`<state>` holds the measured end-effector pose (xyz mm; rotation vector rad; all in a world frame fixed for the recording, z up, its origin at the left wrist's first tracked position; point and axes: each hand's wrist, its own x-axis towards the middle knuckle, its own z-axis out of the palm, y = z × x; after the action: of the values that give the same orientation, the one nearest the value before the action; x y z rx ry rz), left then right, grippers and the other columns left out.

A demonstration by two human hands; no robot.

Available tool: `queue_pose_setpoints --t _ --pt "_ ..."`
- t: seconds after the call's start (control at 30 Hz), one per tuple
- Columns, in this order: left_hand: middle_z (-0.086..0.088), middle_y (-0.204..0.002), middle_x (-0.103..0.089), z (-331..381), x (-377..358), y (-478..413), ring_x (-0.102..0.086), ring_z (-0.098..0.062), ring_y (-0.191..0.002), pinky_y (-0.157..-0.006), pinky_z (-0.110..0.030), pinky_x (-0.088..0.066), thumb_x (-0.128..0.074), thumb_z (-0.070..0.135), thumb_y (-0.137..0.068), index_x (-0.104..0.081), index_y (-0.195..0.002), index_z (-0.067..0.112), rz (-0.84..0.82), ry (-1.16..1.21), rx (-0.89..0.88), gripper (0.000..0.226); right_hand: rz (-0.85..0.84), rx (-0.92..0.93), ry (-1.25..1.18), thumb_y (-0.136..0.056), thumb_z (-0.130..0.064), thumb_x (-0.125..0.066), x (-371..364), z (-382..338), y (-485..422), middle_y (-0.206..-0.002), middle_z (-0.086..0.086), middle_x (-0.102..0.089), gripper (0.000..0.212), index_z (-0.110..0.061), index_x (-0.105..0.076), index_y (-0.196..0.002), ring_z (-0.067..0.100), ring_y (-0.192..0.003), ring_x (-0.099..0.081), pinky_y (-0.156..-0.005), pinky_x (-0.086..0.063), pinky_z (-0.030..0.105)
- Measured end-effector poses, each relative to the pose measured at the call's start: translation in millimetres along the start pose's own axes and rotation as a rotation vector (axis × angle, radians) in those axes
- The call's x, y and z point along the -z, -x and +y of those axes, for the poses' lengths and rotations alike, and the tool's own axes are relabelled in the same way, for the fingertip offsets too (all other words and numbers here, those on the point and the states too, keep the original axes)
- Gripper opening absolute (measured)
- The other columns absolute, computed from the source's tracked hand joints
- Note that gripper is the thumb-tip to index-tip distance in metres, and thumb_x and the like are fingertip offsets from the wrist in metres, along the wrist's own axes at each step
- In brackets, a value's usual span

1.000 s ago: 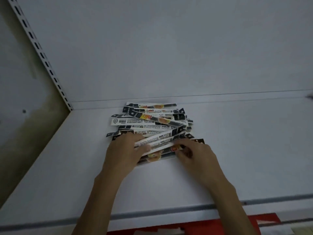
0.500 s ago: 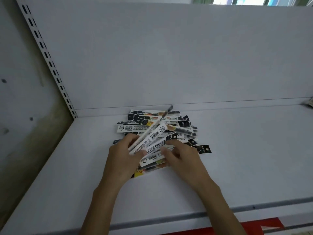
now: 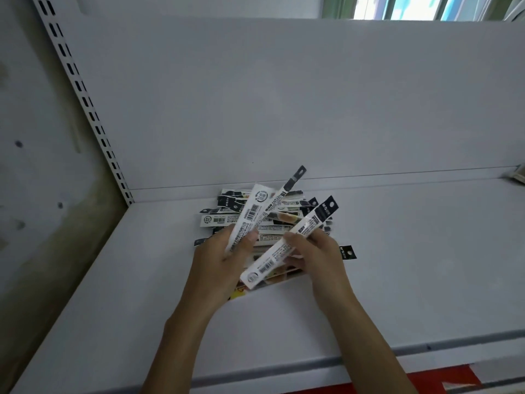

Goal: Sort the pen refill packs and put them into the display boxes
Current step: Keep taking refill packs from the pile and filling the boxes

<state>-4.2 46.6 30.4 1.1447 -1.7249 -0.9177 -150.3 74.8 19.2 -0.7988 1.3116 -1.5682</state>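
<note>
A heap of pen refill packs, narrow white strips with black ends and barcodes, lies on the white shelf near its back wall. My left hand holds a few packs raised above the heap, fanned up and to the right. My right hand pinches one long pack that slants from lower left to upper right, its black hang tab uppermost. More packs lie under both hands, partly hidden. No display box is in view.
The shelf's white back panel rises just behind the heap. A slotted upright runs down at the left beside a stained wall. Something red shows below the shelf's front edge. A small object sits at the far right.
Both hands have lifted from pressing on the heap. The left now holds a few packs raised, and the right has drawn one pack up and apart. The view has tilted upward.
</note>
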Motion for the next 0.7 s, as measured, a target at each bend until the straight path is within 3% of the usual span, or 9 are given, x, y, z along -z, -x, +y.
queue_pose_setpoints --t 0.13,0.2,0.27,0.33,0.43,0.5,0.6,0.7 --pt "0.009 -0.098 -0.058 -5.8 -0.8 -1.6 -0.057 -0.003 -0.087 -0.062 -0.006 -0.042 -0.032 0.058 -0.089 -0.058 -0.11 0.02 0.099 -0.23 -0.19 0.051 -0.108 -0.08 0.049 -0.087 -0.004 -0.052 4.0 -3.0 0.3 -0.085 0.014 -0.068 0.013 -0.004 -0.062 -0.094 0.024 -0.072 -0.067 -0.061 -0.056 0.034" --pt "0.008 -0.106 -0.056 -7.0 -1.1 -3.0 -0.054 0.001 -0.091 -0.067 -0.008 -0.044 -0.029 0.064 -0.088 -0.056 -0.119 0.018 0.114 -0.247 -0.263 0.062 -0.248 -0.16 0.001 -0.087 0.001 -0.045 -0.5 -6.1 4.1 -0.075 0.012 -0.066 0.014 -0.002 -0.059 -0.09 0.023 -0.062 -0.063 -0.056 -0.053 0.032" --pt "0.008 -0.106 -0.054 -3.8 -3.9 -3.0 -0.054 0.009 -0.09 -0.069 -0.006 -0.046 -0.034 0.054 -0.087 -0.055 -0.121 0.014 0.096 -0.202 -0.305 0.056 -0.342 -0.214 -0.057 -0.084 0.004 -0.04 -7.0 -7.7 7.8 -0.067 0.011 -0.063 0.017 -0.001 -0.056 -0.089 0.02 -0.049 -0.055 -0.048 -0.048 0.028" --pt "0.012 -0.101 -0.053 -1.4 -7.4 -1.4 -0.052 0.013 -0.093 -0.072 -0.004 -0.044 -0.042 0.046 -0.088 -0.054 -0.121 0.017 0.058 -0.156 -0.338 0.046 -0.385 -0.233 -0.067 -0.082 -0.006 -0.045 -11.9 -7.5 11.5 -0.064 0.013 -0.056 0.014 -0.003 -0.058 -0.089 0.016 -0.04 -0.044 -0.042 -0.04 0.023" --pt "0.02 -0.103 -0.052 2.8 -9.6 2.3 -0.052 0.008 -0.097 -0.075 -0.013 -0.048 -0.042 0.05 -0.083 -0.042 -0.118 0.048 0.016 -0.124 -0.382 0.035 -0.373 -0.2 -0.023 -0.083 -0.026 -0.061 -10.6 -8.4 14.2 -0.063 0.01 -0.044 0.014 -0.013 -0.063 -0.078 0.011 -0.038 -0.034 -0.04 -0.03 0.02" --pt "0.016 -0.104 -0.053 6.5 -13.2 4.2 -0.053 0.003 -0.095 -0.075 -0.014 -0.047 -0.044 0.05 -0.081 -0.039 -0.113 0.059 -0.026 -0.096 -0.397 0.033 -0.359 -0.191 0.015 -0.084 -0.027 -0.06 -4.8 -11.9 15.8 -0.058 0.002 -0.042 0.018 -0.016 -0.062 -0.07 0.009 -0.037 -0.031 -0.039 -0.025 0.018" --pt "0.017 -0.101 -0.049 9.5 -21.9 7.4 -0.049 0.006 -0.094 -0.076 -0.005 -0.039 -0.043 0.045 -0.084 -0.04 -0.116 0.05 -0.075 -0.141 -0.46 0.033 -0.401 -0.198 0.092 -0.086 -0.02 -0.052 2.2 -14.8 18.1 -0.054 0.001 -0.038 0.026 -0.017 -0.055 -0.06 0.008 -0.037 -0.027 -0.039 -0.019 0.017" --pt "0.014 -0.101 -0.047 11.8 -26.8 10.9 -0.049 0.004 -0.091 -0.073 -0.004 -0.037 -0.047 0.04 -0.087 -0.04 -0.12 0.047 -0.113 -0.161 -0.48 0.035 -0.425 -0.231 0.021 -0.085 -0.015 -0.047 5.9 -12.7 19.9 -0.051 0.0 -0.039 0.03 -0.017 -0.054 -0.057 0.007 -0.036 -0.026 -0.039 -0.017 0.017"
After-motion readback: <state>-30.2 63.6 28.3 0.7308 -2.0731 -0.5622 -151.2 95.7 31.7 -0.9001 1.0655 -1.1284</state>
